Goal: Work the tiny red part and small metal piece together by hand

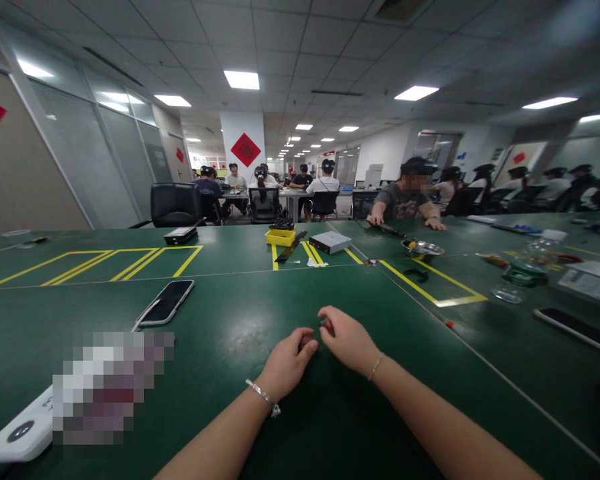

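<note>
My left hand [287, 360] and my right hand [349, 339] are close together over the green table [220, 413], in the lower middle of the view. The fingers of both are curled inward, with a narrow gap between the two hands. Whether anything small sits inside the curled fingers cannot be made out. A bracelet circles each wrist. Left of my hands lies a phone [166, 303], dark screen up, with a white cable or strip at its near end. Further left is a white device [23, 427], partly covered by a blurred patch.
Beyond my hands are a yellow tray [280, 237], a flat grey box [331, 241], a dark box [181, 235] and a metal bowl [423, 249]. At right stand a plastic bottle [525, 270] and another phone [580, 332]. Across the table, a person [407, 197] grips a dark tool.
</note>
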`<state>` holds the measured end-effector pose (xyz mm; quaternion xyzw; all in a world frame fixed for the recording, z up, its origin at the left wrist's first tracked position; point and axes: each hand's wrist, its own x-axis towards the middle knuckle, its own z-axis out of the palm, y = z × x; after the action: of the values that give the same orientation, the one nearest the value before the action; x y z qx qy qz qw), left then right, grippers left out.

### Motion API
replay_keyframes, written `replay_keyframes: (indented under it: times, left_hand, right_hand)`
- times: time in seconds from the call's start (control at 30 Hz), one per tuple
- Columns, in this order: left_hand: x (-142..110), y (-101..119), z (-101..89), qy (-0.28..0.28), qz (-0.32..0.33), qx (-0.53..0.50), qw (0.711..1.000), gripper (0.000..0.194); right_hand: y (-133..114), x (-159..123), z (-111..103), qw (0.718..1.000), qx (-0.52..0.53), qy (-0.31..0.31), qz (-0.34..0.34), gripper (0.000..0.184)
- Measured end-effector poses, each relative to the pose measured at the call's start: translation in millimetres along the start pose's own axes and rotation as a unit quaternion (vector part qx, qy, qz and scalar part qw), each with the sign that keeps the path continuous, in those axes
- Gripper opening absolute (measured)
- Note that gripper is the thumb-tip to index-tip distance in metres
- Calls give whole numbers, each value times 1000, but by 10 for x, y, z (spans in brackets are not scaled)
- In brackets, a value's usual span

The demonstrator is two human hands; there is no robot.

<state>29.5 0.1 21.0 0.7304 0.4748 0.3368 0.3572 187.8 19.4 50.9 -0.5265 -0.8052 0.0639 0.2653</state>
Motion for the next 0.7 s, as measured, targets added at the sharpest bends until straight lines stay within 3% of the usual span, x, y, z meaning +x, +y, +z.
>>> replay_keyframes:
  times: [0.13,0.37,0.47,0.57,0.7]
  left_hand:
    - [47,-32,28,-17,-22,-107,994,32]
    - [108,-41,9,-17,-91,-231,969,25]
    - [108,-27,-40,-17,-131,-283,950,23]
    - [106,-31,-79,0,-136,-308,942,23]
    - [107,-45,-98,15,-131,-323,937,22]
  right_hand:
    - [-216,-88,127,998,4,-18,-54,14]
    - [-146,-79,27,989,33,-47,-133,23]
    - [160,13,-148,998,-12,48,-37,25]
    - [757,16,-381,972,-150,145,104,30]
    - [1638,-222,-614,904,-273,126,304,42]
